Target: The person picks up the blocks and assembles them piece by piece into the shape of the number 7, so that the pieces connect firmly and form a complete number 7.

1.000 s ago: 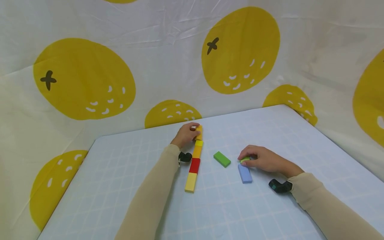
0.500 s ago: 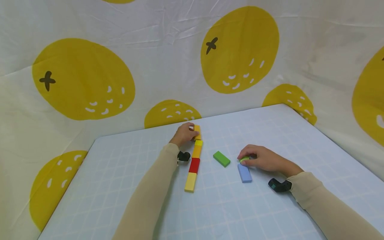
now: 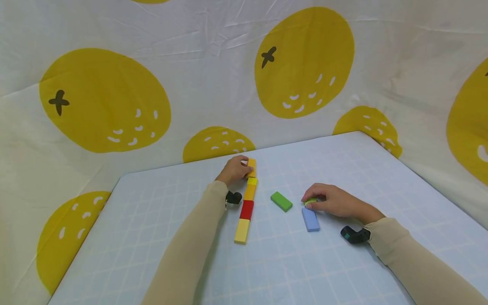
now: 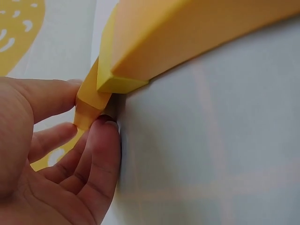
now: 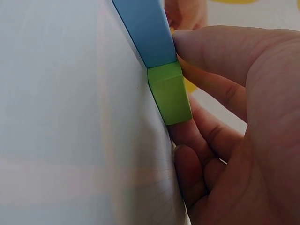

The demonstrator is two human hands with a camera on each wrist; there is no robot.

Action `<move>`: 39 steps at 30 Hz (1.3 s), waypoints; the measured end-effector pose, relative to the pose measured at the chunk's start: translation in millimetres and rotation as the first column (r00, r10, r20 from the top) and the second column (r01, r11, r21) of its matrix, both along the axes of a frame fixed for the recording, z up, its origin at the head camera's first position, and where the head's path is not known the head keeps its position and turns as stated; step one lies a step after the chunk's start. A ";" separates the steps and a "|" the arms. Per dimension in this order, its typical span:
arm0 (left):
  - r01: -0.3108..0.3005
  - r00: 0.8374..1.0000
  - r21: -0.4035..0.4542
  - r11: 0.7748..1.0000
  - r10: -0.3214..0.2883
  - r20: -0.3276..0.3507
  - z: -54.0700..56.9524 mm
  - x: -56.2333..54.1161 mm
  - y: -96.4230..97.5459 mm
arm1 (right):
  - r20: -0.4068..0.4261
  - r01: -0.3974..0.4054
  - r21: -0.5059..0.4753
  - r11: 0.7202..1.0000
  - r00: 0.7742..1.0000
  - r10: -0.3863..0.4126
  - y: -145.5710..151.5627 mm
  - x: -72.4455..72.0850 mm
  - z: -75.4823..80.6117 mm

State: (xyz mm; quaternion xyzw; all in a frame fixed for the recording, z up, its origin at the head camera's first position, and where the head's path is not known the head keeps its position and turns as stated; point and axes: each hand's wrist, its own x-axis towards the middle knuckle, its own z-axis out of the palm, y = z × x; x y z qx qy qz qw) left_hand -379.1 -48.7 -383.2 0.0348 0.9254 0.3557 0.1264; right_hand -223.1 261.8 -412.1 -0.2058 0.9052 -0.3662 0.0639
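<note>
At the far end of a row of blocks, my left hand [image 3: 233, 170] pinches an orange block [image 3: 252, 167] between thumb and fingers. A narrow gap shows between it and the short yellow block [image 3: 252, 181] that heads the row. Behind yellow come another orange block [image 3: 249, 193], a red block [image 3: 247, 210] and a pale yellow block [image 3: 241, 231]. On the right, my right hand [image 3: 335, 202] holds a small light green block [image 5: 173, 96]. That block sits against the end of a blue block [image 3: 310, 220], its thumb tip at the blue one's edge in the right wrist view.
A green block [image 3: 281, 201] lies slantwise between the row and the blue block. Everything stands on a table with a pale blue checked cloth [image 3: 282, 271]. A white curtain [image 3: 213, 84] with yellow fruit prints hangs along the table's far edge.
The left hand shifts its orange block slightly left, then a touch back right. The right hand and the other blocks keep their places.
</note>
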 end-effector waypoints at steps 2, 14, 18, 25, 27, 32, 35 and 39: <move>0.007 1.000 -0.007 1.000 -0.007 0.002 0.6 0.3 0.7 | 0.007 0.007 -0.004 1.000 1.000 -0.007 -0.3 0.2 -0.1; 0.039 0.999 -0.019 0.999 -0.039 0.003 2.5 1.4 0.6 | 0.017 0.008 -0.006 1.000 1.000 -0.008 -0.8 -0.6 0.6; 0.043 0.999 -0.021 0.999 -0.043 0.000 2.2 1.2 1.1 | 0.009 0.002 -0.004 1.000 1.000 -0.002 -0.2 -1.1 1.3; 0.037 0.999 -0.026 0.999 -0.037 0.005 3.7 3.3 1.8 | -0.005 -0.004 -0.007 1.000 1.000 0.004 1.4 -2.2 1.7; 0.036 0.999 -0.030 0.999 -0.036 0.013 4.6 5.0 2.2 | -0.004 -0.006 -0.009 1.000 1.000 0.006 1.5 -2.0 1.8; 0.063 0.998 -0.064 0.996 -0.062 0.019 5.4 10.3 4.0 | -0.005 -0.006 -0.018 1.000 1.000 0.006 1.6 -1.0 1.8; 0.076 0.997 -0.088 0.993 -0.074 0.024 5.2 12.5 5.9 | -0.015 -0.010 -0.020 1.000 1.000 0.009 2.1 -0.4 0.8; 0.067 0.998 -0.115 0.991 -0.064 0.026 5.8 14.1 8.0 | -0.018 -0.017 -0.030 0.999 1.000 0.017 2.0 0.0 -0.3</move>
